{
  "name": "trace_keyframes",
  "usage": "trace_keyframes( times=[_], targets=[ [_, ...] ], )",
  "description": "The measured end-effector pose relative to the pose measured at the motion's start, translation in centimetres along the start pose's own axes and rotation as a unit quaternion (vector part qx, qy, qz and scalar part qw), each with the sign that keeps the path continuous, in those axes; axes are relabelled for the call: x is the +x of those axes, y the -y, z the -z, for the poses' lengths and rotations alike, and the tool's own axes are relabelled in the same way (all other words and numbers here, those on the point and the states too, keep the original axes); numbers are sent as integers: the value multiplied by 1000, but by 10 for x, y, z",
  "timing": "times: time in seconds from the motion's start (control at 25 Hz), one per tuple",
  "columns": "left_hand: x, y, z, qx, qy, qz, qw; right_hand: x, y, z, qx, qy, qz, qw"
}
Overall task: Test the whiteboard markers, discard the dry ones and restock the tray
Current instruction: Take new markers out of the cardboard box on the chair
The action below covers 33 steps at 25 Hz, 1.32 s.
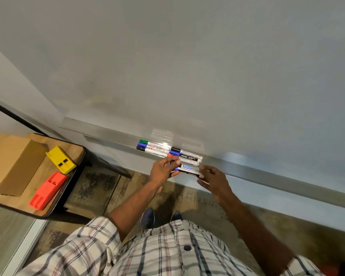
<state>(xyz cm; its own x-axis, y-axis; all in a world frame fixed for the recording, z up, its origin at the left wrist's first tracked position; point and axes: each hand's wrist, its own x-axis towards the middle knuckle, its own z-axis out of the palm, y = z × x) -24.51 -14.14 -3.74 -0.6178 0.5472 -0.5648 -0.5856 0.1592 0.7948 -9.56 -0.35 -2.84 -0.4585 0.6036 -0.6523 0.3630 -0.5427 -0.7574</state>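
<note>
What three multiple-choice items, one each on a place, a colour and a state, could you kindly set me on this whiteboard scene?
1. Where does the yellow block lie? A on the floor; B on the wooden side table; C on the cardboard.
2. What colour is the rearmost cap at the tray's left end? A orange; B yellow; C green.
3. What is the left hand doing? A gripping markers; B hanging empty; C pressing the whiteboard.
Key: B, it rests on the tabletop beside the red block; C, it is plainly green; A, its fingers curl round the markers.
</note>
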Motion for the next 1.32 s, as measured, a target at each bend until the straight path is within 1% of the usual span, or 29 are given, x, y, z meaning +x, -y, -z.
trace_keyframes(
  times=[0.04, 0.12, 0.2, 0.32, 0.4, 0.48, 0.56, 0.64, 0.72, 0.8, 0.88, 0.92, 1.0, 1.12, 1.2, 1.32],
  targets=[
    [1, 1, -5, 4, 6, -2, 1000, -2, -3, 1, 34, -3, -7, 999],
    [2, 3, -12, 18, 20, -8, 1000, -3, -8, 2, 80, -34, -8, 996],
    [3, 3, -18, 44, 35, -17, 998, -3, -11, 4, 106, -63, -9, 992],
    [5, 2, -21, 75, 49, -37, 995, 1, -10, 14, 126, -82, 4, 989],
    [8, -2, -15, 99, 36, -71, 992, 8, -6, 29, 144, -95, 30, 985],
    [17, -6, 1, 125, -7, -111, 986, 19, -3, 49, 142, -109, 68, 982],
    [25, -12, 25, 133, -74, -122, 981, 30, -3, 69, 121, -128, 97, 980],
    [32, -19, 50, 150, -134, -133, 970, 37, -4, 81, 103, -141, 101, 979],
    [36, -28, 68, 201, -189, -166, 947, 42, -3, 87, 73, -144, 96, 982],
    [40, -39, 79, 232, -217, -176, 932, 47, -2, 85, 34, -151, 96, 983],
    [46, -47, 85, 253, -216, -168, 928, 50, -1, 81, -41, -194, 102, 975],
    [49, -50, 87, 275, -213, -165, 923, 50, -1, 79, -95, -221, 110, 964],
    [58, -51, 90, 344, -193, -172, 903, 47, 0, 74, -180, -256, 131, 941],
    [70, -48, 90, 424, -145, -154, 880, 44, 2, 67, -232, -269, 158, 921],
    [70, -44, 84, 433, -135, -139, 880, 45, 1, 65, -256, -266, 175, 913],
    [69, -40, 73, 428, -129, -142, 883, 48, 2, 64, -290, -267, 183, 901]
  ],
)
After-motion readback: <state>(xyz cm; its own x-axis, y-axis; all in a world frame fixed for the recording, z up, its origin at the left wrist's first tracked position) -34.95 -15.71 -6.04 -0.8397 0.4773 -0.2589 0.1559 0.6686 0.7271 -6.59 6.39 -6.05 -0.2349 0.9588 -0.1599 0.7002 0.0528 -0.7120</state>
